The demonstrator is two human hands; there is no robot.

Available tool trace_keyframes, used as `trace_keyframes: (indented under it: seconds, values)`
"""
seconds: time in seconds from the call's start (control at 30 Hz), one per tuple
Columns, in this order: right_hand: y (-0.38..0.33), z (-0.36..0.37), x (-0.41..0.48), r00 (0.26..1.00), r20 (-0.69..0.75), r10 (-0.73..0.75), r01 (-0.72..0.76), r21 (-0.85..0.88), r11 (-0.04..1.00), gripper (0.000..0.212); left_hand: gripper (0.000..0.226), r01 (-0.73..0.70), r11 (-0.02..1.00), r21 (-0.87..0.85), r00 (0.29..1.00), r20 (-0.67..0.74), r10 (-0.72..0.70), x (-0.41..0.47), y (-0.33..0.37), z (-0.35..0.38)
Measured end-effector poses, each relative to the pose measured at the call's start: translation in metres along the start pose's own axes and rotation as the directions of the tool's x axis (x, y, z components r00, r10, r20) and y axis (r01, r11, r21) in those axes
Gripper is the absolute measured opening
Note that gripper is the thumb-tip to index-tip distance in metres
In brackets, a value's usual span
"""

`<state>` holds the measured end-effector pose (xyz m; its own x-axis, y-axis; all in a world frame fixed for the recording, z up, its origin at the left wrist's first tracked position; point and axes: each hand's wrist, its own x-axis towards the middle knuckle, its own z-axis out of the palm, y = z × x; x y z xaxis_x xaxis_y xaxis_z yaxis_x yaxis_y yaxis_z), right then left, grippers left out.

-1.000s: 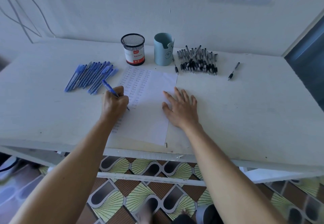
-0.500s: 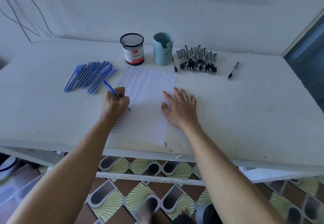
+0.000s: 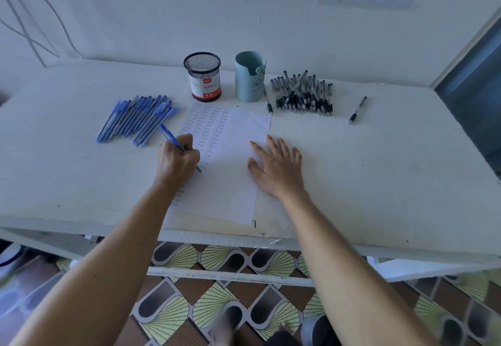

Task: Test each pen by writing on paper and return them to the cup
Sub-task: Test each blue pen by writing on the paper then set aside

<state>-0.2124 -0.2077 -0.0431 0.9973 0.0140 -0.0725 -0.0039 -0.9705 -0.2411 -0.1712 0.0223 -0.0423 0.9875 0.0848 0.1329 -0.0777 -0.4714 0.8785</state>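
My left hand (image 3: 177, 160) grips a blue pen (image 3: 169, 136) with its tip down on the white paper (image 3: 230, 183), beside columns of small written words. Flat on the paper's right edge lies my right hand (image 3: 278, 165), fingers spread, holding nothing. A black mesh cup (image 3: 202, 76) with a red-and-white label and a light blue cup (image 3: 249, 76) stand behind the paper. Several blue pens (image 3: 135, 119) lie in a row to the left. Several black pens (image 3: 302, 95) are piled to the right of the blue cup.
One black pen (image 3: 357, 109) lies alone further right, and another (image 3: 268, 103) next to the blue cup. The white table (image 3: 379, 169) ends at a front edge just below the paper. A wall rises close behind the cups. Patterned floor tiles show below.
The pen tip has crept slightly along the paper as my left hand writes. My right hand stays pressed on the sheet.
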Motion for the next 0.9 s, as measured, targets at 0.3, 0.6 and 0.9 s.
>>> trace_keyframes:
  seconds: [0.3, 0.6, 0.9]
  values:
    - [-0.002, 0.0, 0.002, 0.999, -0.032, 0.031, -0.03, 0.044, 0.999, 0.053, 0.04, 0.076, 0.973, -0.216, 0.996, -0.027, -0.083, 0.007, 0.001, -0.007]
    - [-0.012, -0.004, 0.006, 0.995, -0.016, 0.098, -0.096, 0.102, 0.99, 0.049, 0.039, 0.068, 0.989, -0.132, 0.992, 0.11, -0.054, 0.003, 0.008, -0.008]
    - [-0.033, -0.002, 0.026, 0.994, -0.057, 0.098, -0.092, 0.099, 0.991, 0.054, 0.036, 0.113, 0.909, 0.402, 0.989, 0.042, -0.141, 0.044, 0.016, -0.026]
